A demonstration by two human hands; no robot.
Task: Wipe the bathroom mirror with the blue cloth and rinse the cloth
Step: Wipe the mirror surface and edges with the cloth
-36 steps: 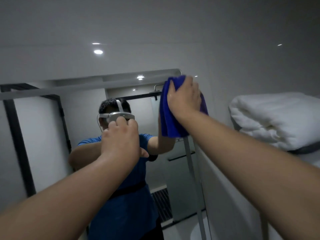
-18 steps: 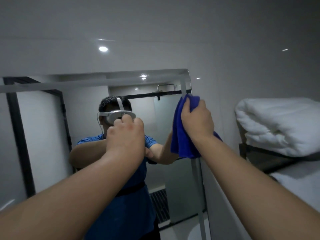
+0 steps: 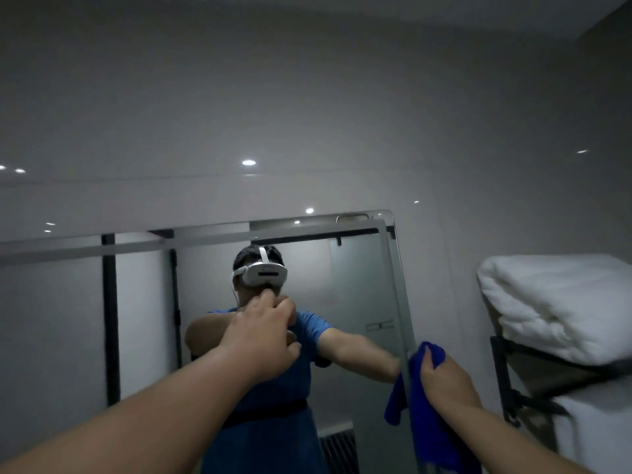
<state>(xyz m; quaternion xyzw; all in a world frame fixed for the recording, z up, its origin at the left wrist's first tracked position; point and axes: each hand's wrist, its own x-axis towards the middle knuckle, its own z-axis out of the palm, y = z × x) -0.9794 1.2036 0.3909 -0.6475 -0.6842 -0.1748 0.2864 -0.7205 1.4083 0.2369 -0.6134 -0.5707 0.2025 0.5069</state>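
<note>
The bathroom mirror (image 3: 136, 319) fills the lower left and middle of the head view, with its right edge running down near the blue cloth. My right hand (image 3: 444, 381) presses the blue cloth (image 3: 424, 425) against that right edge, low on the glass; folds of cloth hang below the hand. My left hand (image 3: 263, 336) is held up in front of the mirror's middle as a loose fist with nothing in it. I cannot tell whether it touches the glass.
A stack of folded white towels (image 3: 561, 302) lies on a dark metal rack (image 3: 506, 381) on the right wall. The mirror reflects a person in a blue shirt, a glass shower door and dark door frames. Glossy grey wall tiles rise above the mirror.
My right hand has dragged the blue cloth down the mirror's right edge from near the top corner. The view has tilted upward. My left hand has stayed in front of the mirror.
</note>
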